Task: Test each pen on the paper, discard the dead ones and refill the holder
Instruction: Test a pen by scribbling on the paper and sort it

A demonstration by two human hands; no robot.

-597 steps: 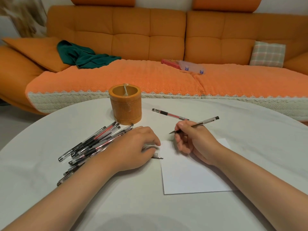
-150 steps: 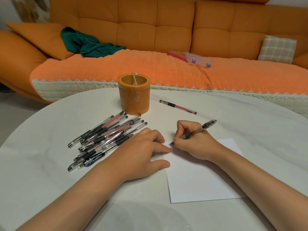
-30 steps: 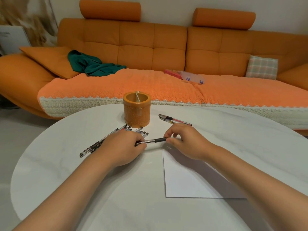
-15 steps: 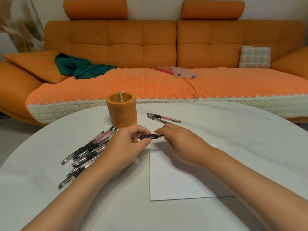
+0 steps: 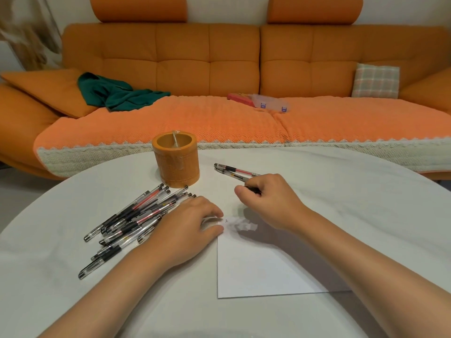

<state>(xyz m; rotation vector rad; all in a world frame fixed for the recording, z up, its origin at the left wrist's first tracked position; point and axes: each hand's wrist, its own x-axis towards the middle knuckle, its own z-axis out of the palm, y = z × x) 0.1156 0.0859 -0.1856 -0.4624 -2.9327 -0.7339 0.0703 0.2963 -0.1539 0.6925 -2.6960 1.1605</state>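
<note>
black pen [image 5: 253, 190] pinched in right hand [image 5: 271, 203] fingers [image 5: 266, 181]

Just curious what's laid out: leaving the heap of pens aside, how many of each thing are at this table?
Pen holder: 1
Sheet of paper: 1
Loose pens lying flat: 2
Pen in the right hand: 1
Total: 5

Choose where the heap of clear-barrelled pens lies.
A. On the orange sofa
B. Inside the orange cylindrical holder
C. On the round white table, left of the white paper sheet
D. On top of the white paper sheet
C: the heap of clear-barrelled pens lies on the round white table, in front of the orange cylindrical holder and left of the white paper sheet, partly under the left hand.
</note>
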